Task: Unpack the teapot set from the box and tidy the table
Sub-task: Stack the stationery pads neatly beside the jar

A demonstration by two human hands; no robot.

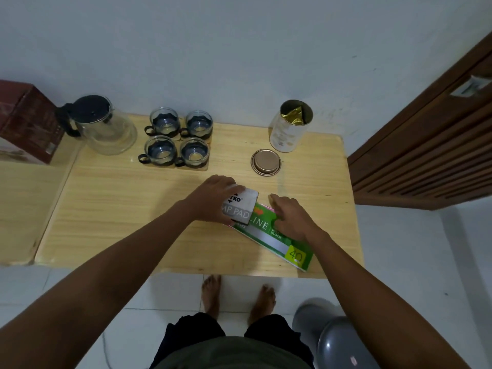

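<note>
A glass teapot (106, 129) with a black lid stands at the table's back left, beside the dark red box (26, 121). Several glass cups (175, 139) with black holders sit in a square cluster behind the middle. My left hand (213, 198) grips a small grey stamp pad box (242, 206), which rests on one end of a long green and white box (277, 241) lying diagonally near the front edge. My right hand (292, 219) presses down on the green box with curled fingers.
An open white tin (287, 129) with a gold bag inside stands at the back right, its round lid (265, 162) lying in front of it. A brown slatted door (426, 155) is right of the wooden table (133, 222). A grey bin (332, 336) stands on the floor.
</note>
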